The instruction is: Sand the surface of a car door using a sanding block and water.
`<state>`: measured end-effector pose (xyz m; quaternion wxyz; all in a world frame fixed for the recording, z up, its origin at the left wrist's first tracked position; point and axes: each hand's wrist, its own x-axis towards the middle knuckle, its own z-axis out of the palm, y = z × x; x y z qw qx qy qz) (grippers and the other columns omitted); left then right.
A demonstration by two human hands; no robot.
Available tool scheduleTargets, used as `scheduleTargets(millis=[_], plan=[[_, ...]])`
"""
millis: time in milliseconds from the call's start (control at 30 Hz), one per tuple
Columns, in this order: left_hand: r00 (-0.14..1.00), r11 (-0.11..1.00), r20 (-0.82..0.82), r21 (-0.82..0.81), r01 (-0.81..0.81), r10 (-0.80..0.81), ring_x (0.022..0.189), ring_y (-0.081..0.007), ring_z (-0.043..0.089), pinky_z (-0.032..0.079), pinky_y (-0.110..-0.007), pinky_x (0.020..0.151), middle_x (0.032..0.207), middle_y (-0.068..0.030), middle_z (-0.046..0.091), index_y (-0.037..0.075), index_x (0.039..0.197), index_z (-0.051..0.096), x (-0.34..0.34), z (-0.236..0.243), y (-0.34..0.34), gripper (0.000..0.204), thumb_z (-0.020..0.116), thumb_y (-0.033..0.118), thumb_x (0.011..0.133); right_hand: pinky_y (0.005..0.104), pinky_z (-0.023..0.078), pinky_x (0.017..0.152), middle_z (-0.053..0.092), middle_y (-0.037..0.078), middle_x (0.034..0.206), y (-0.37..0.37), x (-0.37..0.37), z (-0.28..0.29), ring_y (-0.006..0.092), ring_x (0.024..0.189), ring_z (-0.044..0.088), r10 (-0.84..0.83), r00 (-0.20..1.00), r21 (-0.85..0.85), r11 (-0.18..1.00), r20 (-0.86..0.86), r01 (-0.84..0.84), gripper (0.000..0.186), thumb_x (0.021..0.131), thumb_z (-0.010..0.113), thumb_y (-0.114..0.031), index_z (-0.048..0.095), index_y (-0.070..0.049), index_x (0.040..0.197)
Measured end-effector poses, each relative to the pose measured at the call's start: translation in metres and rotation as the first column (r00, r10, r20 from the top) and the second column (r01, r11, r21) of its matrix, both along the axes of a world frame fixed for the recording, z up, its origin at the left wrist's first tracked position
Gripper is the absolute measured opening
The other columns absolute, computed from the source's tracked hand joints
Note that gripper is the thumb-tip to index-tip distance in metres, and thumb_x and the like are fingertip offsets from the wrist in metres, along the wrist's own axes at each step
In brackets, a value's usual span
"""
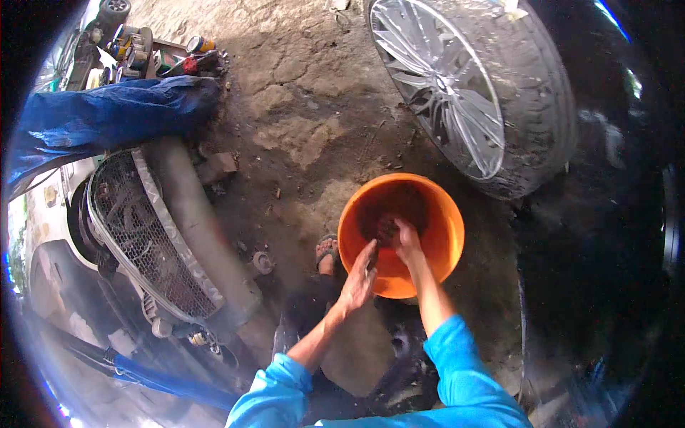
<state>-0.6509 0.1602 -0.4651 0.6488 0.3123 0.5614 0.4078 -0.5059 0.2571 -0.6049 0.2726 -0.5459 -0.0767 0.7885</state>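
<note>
"Where's the bucket (455, 232), and how far along are we?"

"Below our 2 hands, just beside a sandalled foot (326, 249): round, smooth, orange. Dark residue (412, 202) shows inside, so we judge the work under way; how much is left, we cannot tell."

"Our fingers?"

"On our left hand (359, 282), by the near rim, they look straight, gripping nothing visible. Our right hand (407, 242) reaches inside; its fingers blur into darkness, so we cannot tell their grip."

"Farther out?"

"Rough, cracked ground (300, 100), 1 honeycomb-mesh grille (153, 235), 1 silver-spoked wheel (444, 84) with ridged tread, and a wrinkled blue sheet (118, 118)."
</note>
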Motion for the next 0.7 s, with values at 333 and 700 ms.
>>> scheduleTargets(millis=[333,700], plan=[[0.996,0.961,0.013,-0.261,0.093,-0.093,0.149,-0.0245,0.02,0.014,-0.037,0.121,0.161,-0.0136,0.023,0.002,0.155,0.021,-0.052,0.044,-0.005,0.07,0.051,0.007,0.092,0.0425,0.051,0.097,0.068,0.01,0.114,-0.044,-0.063,-0.147,0.0233,0.107,0.064,-0.612,0.697,-0.61,0.728,-0.373,0.313,0.028,0.101,0.051,-0.025,0.062,-0.017,0.125],[0.647,0.623,0.168,-0.527,-0.578,0.744,0.096,-0.0207,0.065,0.053,-0.036,0.088,0.109,-0.0096,0.064,-0.001,0.116,0.058,-0.033,0.16,0.074,0.033,0.053,-0.003,0.084,0.03,0.045,0.059,0.044,-0.002,0.068,0.031,-0.057,0.264,0.0125,0.063,0.048,-0.494,0.302,-0.437,0.867,-0.815,0.239,0.032,0.104,0.046,-0.032,0.047,-0.013,0.078]])
